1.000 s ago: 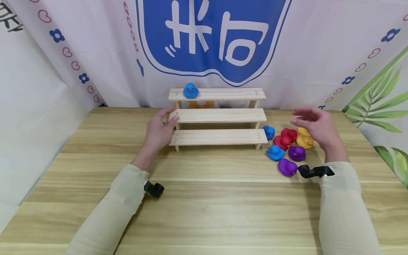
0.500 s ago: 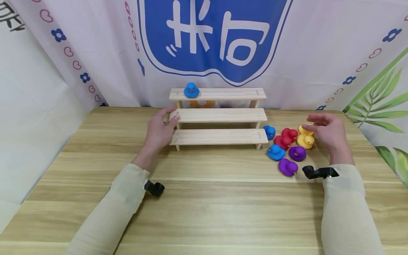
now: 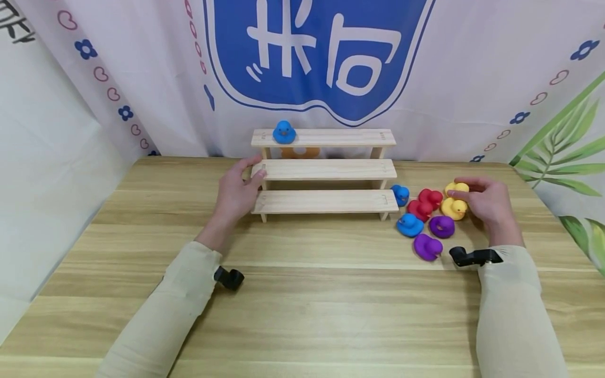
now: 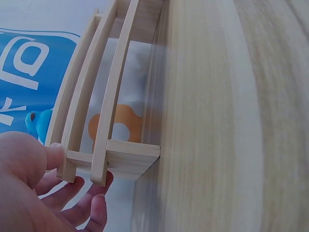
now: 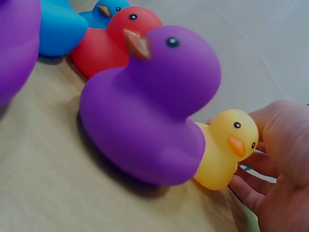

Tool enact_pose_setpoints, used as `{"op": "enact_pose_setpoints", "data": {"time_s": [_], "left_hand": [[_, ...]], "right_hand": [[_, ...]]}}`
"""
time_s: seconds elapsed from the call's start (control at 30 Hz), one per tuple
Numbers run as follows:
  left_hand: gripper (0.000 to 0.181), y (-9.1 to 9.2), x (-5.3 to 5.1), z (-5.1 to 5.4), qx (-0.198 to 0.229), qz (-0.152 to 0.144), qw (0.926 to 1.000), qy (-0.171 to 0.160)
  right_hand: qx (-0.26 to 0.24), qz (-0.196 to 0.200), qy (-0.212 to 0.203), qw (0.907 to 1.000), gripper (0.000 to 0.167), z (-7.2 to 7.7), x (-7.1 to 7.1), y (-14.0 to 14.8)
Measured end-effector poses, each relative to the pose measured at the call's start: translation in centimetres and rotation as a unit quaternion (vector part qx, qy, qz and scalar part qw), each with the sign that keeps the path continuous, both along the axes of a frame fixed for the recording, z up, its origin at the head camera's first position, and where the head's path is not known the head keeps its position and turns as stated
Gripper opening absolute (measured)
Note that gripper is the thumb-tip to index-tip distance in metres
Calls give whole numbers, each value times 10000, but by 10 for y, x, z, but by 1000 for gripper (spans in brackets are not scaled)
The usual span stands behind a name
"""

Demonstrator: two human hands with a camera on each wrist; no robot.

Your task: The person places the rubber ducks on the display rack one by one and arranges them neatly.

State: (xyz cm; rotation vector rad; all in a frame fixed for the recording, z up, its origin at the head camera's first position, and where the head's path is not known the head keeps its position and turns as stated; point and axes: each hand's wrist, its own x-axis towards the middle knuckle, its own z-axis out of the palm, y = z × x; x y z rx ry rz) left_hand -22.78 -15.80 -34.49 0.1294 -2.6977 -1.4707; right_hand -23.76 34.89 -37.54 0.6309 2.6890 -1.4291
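At the left end of a three-tier wooden stand point(image 3: 326, 170), my left hand point(image 3: 236, 191) grips the middle tier, thumb on top. In the left wrist view, the fingers point(image 4: 72, 193) curl under the tier ends. A blue rubber duck point(image 3: 284, 133) sits on the top tier's left part. My right hand point(image 3: 489, 202) pinches the farther yellow rubber duck point(image 3: 455, 186) between thumb and fingers, partly covering it. The nearer yellow duck point(image 3: 454, 210) is right beside it. In the right wrist view, a purple duck point(image 5: 145, 116) hides part of a yellow duck point(image 5: 219, 154).
Two red ducks point(image 3: 420, 210), two blue ducks point(image 3: 409, 224) and two purple ducks point(image 3: 428, 247) cluster right of the stand on the wooden table point(image 3: 302, 315). A printed white curtain point(image 3: 463, 79) hangs behind the table.
My right hand has moved right and down to the farther yellow duck, and its thumb and fingers have closed on it. The left hand has stayed at the stand.
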Motion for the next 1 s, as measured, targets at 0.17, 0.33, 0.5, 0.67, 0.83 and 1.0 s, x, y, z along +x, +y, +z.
{"op": "enact_pose_setpoints", "data": {"time_s": [0.17, 0.33, 0.5, 0.67, 0.83, 1.0], "left_hand": [[48, -1, 0, -1, -2, -17, 10000, 29], [48, -2, 1, -1, 21, -42, 10000, 49], [48, -1, 2, 0, -4, -79, 9999, 99], [48, -1, 2, 0, 51, -34, 10000, 48], [48, 0, 1, -1, 76, -42, 9999, 55], [48, 0, 1, -1, 74, -63, 9999, 99]], "right_hand": [[-136, -163, -341, 9992, 66, 0, -1, -1], [-134, -90, -393, 9991, 67, 1, -1, 0], [-75, 76, -312, 9995, 74, 0, -1, 0], [54, 246, -189, 9995, 80, 0, -1, 0], [211, 406, 16, 9990, 81, 3, -1, -3], [385, 502, 156, 9979, 83, 9, -2, -8]]}}
